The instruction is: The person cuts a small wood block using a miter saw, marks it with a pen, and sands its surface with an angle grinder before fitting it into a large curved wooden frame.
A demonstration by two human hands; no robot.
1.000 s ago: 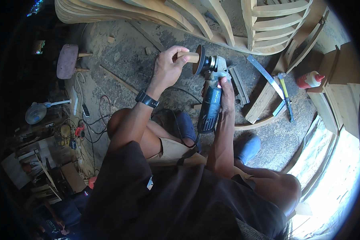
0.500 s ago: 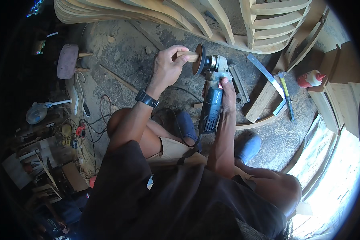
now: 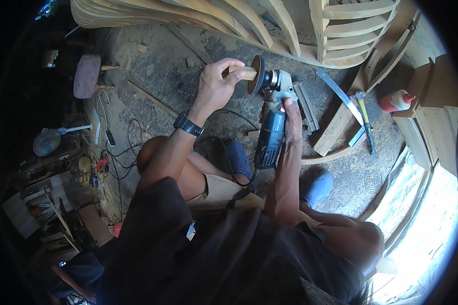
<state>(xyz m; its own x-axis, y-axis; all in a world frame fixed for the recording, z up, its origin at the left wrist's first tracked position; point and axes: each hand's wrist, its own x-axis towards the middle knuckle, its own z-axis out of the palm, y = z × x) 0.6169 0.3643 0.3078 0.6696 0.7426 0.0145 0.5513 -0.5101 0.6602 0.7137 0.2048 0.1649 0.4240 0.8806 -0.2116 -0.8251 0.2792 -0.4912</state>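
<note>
Between the fingertips and thumb of my left hand [image 3: 219, 84] is a small wooden block [image 3: 247, 74], its far end against the face of a round sanding disc [image 3: 257, 75]. The disc is fitted on a dark blue angle grinder [image 3: 272, 134] with a grey metal head. My right hand [image 3: 289, 119] is wrapped round the grinder's body just below the head, thumb on top; most of its other fingers are hidden behind the tool. The grinder stands nearly upright in front of me, its cord running down past my legs.
Curved wooden ribs on a frame [image 3: 310, 53] span the far side. To the right lie a metal square [image 3: 339, 96], a hammer [image 3: 366, 122], a wooden plank [image 3: 333, 132] and a red-and-white glue bottle [image 3: 396, 101]. A stool [image 3: 87, 76] and a fan [image 3: 47, 142] are at left, near cables.
The grinder, block and both hands have shifted very slightly right in the picture. My grip on each is the same. At lower left, another person's arm has changed position.
</note>
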